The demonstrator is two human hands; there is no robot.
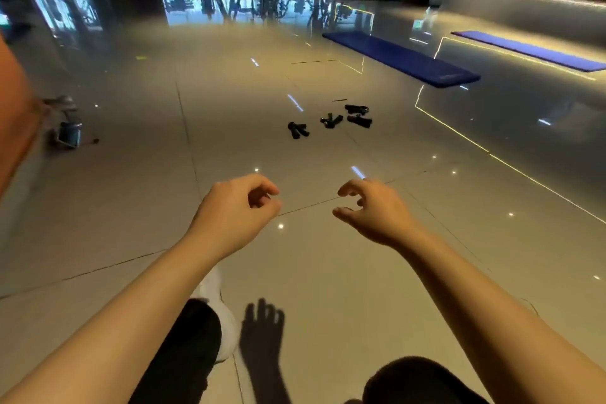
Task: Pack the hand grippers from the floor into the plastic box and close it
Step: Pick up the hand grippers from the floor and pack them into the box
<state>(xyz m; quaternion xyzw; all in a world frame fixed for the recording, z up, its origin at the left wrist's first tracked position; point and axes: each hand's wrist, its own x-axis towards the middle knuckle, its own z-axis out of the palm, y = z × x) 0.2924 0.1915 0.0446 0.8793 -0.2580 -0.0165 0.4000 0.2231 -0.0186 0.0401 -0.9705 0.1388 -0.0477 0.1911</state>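
Head view: left hand [236,210] and right hand [373,210] hung loosely curled, grips empty; hand grippers [329,121] lay ahead on floor [131,207].

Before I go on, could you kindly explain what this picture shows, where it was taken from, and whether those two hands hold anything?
There is no machine here: a camera worn on a person's head looks forward and down. The left hand and right hand hang loosely curled over the glossy tiled floor, holding nothing. Farther ahead lie black foam-handled hand grippers in a loose cluster, untouched. Two blue exercise mats lie beyond them. A blurred small object at far left cannot be identified. No plastic box is clearly visible.
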